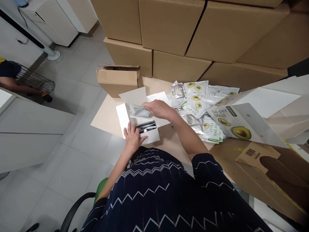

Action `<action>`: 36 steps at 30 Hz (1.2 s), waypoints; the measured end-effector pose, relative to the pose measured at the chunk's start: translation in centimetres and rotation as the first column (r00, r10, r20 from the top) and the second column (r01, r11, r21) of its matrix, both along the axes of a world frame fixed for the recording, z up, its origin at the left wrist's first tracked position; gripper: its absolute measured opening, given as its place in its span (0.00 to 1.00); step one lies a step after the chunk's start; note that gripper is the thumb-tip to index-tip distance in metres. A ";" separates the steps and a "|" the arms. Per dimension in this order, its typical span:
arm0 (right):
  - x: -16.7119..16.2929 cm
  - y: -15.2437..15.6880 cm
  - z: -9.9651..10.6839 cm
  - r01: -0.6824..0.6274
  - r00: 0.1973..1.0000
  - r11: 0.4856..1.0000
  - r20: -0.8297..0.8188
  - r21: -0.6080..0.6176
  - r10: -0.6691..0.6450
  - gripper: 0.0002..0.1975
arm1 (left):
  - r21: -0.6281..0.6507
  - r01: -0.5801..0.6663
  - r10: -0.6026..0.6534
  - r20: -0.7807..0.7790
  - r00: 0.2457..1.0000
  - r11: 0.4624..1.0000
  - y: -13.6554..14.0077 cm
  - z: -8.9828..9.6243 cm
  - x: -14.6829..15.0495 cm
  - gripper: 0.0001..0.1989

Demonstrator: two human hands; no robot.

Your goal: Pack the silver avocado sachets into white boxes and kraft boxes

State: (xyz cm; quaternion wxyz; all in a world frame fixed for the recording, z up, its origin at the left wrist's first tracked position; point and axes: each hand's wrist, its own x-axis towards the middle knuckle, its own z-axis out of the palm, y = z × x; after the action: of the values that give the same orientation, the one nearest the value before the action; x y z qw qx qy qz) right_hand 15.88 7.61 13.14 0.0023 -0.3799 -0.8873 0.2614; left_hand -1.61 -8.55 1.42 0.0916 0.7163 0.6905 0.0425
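Note:
A small white carton stands open on the table, its flaps raised and several pouches upright inside. My left hand is on its near left corner, fingers over the edge and thumb along the front wall, holding it. Above the carton my right hand is closed on the end of a white pouch, which lies sideways over the opening. To the right is a heap of white pouches printed with avocados and "Su-per Meal", with plain silver packets among them.
Large brown boxes are stacked along the back. A smaller brown box stands behind the carton. Flat printed cartons and an open brown box are at right. At far left shows another person's arm beside a wire basket.

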 end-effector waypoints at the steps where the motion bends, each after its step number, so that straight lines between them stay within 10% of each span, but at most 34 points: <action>1: -0.1 0.0 -0.1 -0.017 0.999 1.000 0.028 -0.016 0.018 0.13 | -0.001 0.000 0.000 0.004 1.000 1.000 0.0 0.0 0.0 0.22; 17: -5.9 -0.8 -7.4 -0.226 0.858 0.939 0.403 -0.259 0.318 0.17 | 0.038 0.001 -0.001 0.001 1.000 0.999 0.4 1.3 0.7 0.40; 33: -3.9 -1.6 -6.1 -0.182 0.954 0.957 0.195 -0.226 0.228 0.17 | 0.037 0.055 -0.055 0.012 0.998 0.998 0.7 0.3 0.3 0.32; 36: -2.6 -1.6 -5.4 -0.151 0.988 0.963 -0.065 -0.222 0.140 0.13 | 0.049 0.065 -0.067 0.022 0.998 0.997 0.6 0.4 0.2 0.27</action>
State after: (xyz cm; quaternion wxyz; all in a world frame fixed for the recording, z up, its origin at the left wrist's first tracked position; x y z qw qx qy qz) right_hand 13.27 6.01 7.72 -0.0383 -0.3051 -0.8770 0.3693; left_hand -1.39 -7.99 1.82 0.0840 0.7401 0.6641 0.0645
